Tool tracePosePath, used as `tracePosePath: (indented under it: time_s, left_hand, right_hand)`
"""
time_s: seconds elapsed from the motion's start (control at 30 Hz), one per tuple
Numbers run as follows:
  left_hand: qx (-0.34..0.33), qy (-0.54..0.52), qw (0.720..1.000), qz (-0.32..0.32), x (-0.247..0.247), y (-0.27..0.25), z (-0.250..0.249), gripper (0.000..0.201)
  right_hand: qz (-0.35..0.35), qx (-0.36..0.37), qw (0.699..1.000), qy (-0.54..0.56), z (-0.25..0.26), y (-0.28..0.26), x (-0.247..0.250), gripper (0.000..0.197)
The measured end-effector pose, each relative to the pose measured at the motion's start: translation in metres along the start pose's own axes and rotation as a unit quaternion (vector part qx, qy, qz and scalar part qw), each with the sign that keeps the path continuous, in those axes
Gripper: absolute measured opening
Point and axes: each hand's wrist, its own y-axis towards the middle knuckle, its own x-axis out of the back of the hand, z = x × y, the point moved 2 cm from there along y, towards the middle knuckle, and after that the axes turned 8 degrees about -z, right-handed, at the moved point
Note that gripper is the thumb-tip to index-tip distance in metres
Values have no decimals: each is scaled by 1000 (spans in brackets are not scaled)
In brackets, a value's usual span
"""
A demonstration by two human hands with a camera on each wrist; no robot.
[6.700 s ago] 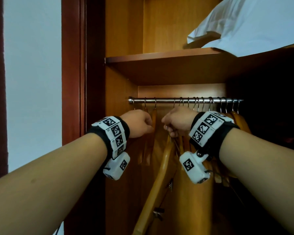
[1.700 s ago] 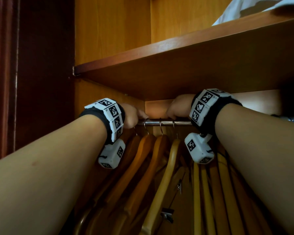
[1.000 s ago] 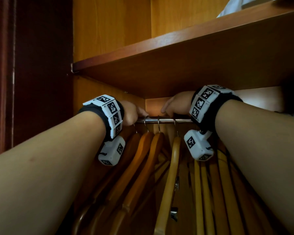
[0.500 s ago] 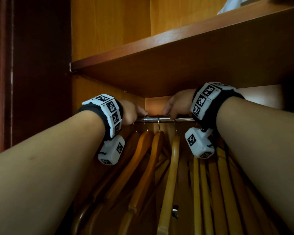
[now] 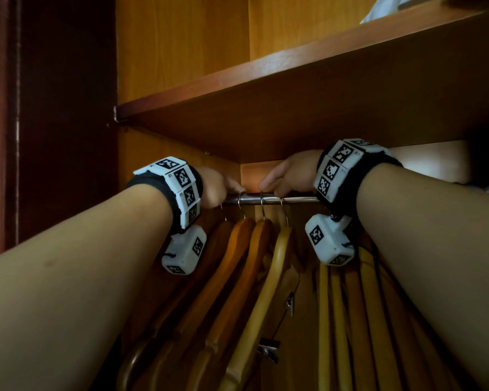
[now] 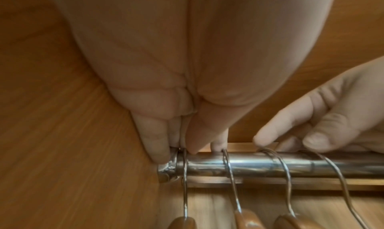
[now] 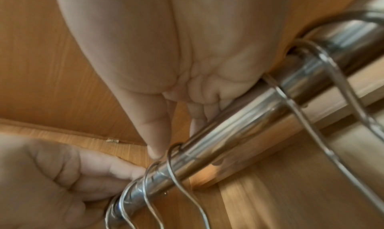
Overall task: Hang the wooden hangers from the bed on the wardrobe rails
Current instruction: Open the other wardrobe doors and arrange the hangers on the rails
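**Hook spacing at the left end of the wardrobe rail**

Both hands raised to the chrome rail (image 5: 268, 198), directly under the wooden shelf (image 5: 308, 88). Left hand (image 5: 219, 187) at the rail's left end, beside the end socket (image 6: 167, 168) on the wardrobe side wall (image 6: 62, 117): thumb and forefinger pinching the first wire hook (image 6: 184, 171), hard against the socket. Right hand (image 5: 290, 174) further right along the rail, fingers loosely extended, fingertips (image 6: 264, 139) touching the top of the third hook (image 6: 284, 170); nothing grasped there, as far as the wrist views show.

Wooden hangers (image 5: 254, 266) already suspended from the rail in a row, three visible between the hands, more hanging right of the right wrist. One pale hanger (image 5: 268, 292) fitted with metal clips (image 5: 268, 352). Bed outside all views; number of hangers remaining there cannot be told.

Probable step: seating and spacing of hooks just placed.

Hazards from here:
- Hook lifted off the rail by an upward pinch, dropping the hanger to the wardrobe floor.
- First hook jammed against the end socket, leaving the hanger skewed against the side wall.
- Adjacent hooks crossed or bunched through sideways pushing; wire hooks slide readily on polished metal.
- Knuckles striking the shelf underside, given the tight clearance above the rail.
- Clips snagging a neighbouring hanger during any swing.
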Motion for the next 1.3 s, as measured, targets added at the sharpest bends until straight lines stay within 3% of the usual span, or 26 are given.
tracePosePath:
  time_s: [0.4, 0.73, 0.87, 1.3]
  left_hand:
    - [-1, -5, 1000, 25, -1, 2, 0, 64]
    - [5, 6, 1000, 28, 0, 3, -2, 63]
    - [-2, 10, 1000, 17, 2, 0, -2, 62]
    - [6, 1, 1000, 24, 1, 1, -2, 65]
  right_hand:
    - [14, -10, 1000, -20, 6, 1, -2, 41]
    - [22, -62, 998, -24, 6, 10, -4, 61]
    - [19, -11, 998, -51, 7, 3, -1, 44]
    - [33, 39, 991, -126, 8, 3, -2, 48]
